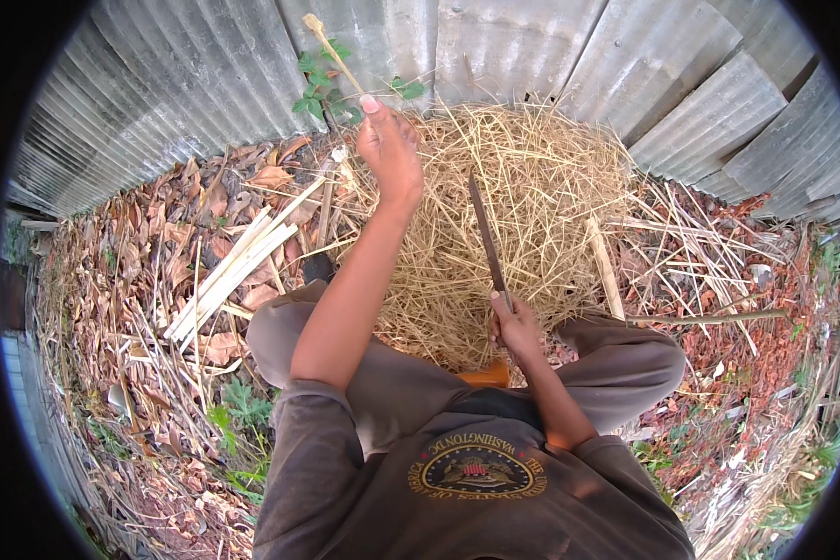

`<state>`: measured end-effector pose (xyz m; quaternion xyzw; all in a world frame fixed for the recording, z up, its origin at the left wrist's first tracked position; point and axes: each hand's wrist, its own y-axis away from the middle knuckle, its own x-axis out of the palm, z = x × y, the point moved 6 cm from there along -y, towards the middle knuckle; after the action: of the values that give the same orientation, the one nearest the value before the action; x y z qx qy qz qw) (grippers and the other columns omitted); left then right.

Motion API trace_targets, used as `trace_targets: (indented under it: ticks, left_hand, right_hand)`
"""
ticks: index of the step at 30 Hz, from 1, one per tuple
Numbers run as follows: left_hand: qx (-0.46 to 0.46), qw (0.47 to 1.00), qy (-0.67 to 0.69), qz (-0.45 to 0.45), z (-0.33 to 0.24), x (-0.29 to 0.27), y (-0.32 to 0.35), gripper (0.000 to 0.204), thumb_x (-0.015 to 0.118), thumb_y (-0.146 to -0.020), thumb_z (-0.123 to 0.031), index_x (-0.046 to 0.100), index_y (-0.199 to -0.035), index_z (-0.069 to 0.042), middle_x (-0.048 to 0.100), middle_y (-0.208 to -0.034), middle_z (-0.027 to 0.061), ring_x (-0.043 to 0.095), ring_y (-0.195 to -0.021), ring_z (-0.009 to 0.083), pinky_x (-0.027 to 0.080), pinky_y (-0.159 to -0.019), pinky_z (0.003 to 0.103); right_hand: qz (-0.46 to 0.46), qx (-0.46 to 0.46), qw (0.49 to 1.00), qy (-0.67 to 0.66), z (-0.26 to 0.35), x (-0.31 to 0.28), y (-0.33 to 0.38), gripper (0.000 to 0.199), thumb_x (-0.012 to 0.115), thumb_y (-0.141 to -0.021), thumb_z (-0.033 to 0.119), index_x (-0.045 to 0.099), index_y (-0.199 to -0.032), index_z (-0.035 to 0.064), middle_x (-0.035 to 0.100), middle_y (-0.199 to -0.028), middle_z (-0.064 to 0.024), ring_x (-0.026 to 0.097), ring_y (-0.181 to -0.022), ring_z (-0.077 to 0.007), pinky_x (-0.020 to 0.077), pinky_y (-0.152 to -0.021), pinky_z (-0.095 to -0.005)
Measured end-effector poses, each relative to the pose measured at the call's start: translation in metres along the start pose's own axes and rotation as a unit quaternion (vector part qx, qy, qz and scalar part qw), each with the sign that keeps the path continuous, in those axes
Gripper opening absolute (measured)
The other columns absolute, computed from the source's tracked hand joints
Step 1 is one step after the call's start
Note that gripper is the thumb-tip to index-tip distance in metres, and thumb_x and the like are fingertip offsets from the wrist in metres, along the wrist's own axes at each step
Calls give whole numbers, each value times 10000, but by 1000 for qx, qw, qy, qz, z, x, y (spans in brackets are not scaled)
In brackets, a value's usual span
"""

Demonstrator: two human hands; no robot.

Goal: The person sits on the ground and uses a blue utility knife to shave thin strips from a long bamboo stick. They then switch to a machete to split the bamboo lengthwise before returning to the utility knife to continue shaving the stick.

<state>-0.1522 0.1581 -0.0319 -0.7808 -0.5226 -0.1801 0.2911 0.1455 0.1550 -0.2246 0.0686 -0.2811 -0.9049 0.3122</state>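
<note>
My left hand (389, 154) is raised toward the metal fence, its fingers closed on a thin pale stick (333, 53). The stick tilts up and to the left, with a thicker, knobby far end. In my right hand (516, 329), held low before my lap, is a long dark-bladed knife (485, 229). Its blade points away from me and slightly left, over a heap of dry straw-like shavings (541, 201). The knife's handle is mostly covered by my fingers. Blade and stick are well apart.
Split pale strips (243, 266) lie on dry leaves at the left. A short pale stick (605, 266) rests at the heap's right side, beside loose thin strips (700, 252). A corrugated metal fence (523, 47) closes off the far side. Something orange (485, 375) shows between my legs.
</note>
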Motion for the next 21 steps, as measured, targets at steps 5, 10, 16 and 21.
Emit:
trace_targets:
  ticks: [5,10,16,21]
  left_hand:
    - [18,1000,-20,7,-4,13,4,482,426,-992,-500,370,-704,-118,348,-569,-27,291,-464,62,255,-426,224]
    - [-7,1000,6,29,1,7,2,568,428,-964,-568,323,-645,-110,275,-537,-16,261,-436,91,212,-408,264]
    - [-4,998,54,-12,10,7,2,603,460,-930,-612,292,-629,-117,230,-519,-19,208,-444,110,182,-419,286]
    - [4,999,49,-20,15,2,5,599,447,-939,-606,296,-633,-114,249,-518,-14,242,-424,105,206,-402,269]
  right_hand:
    - [-37,-93,970,223,-35,0,-22,301,634,-870,274,592,-873,-24,594,-628,-192,617,-586,-311,466,-595,-424]
    - [-17,-202,957,209,-5,19,-9,246,590,-900,229,534,-817,4,528,-578,-77,545,-508,-179,431,-493,-327]
    - [-21,-164,967,195,7,47,-26,251,605,-894,185,485,-734,33,454,-544,-9,407,-456,-86,344,-434,-302]
    - [-3,-176,977,121,24,73,-11,244,606,-889,162,489,-706,52,441,-534,0,390,-453,-82,335,-431,-299]
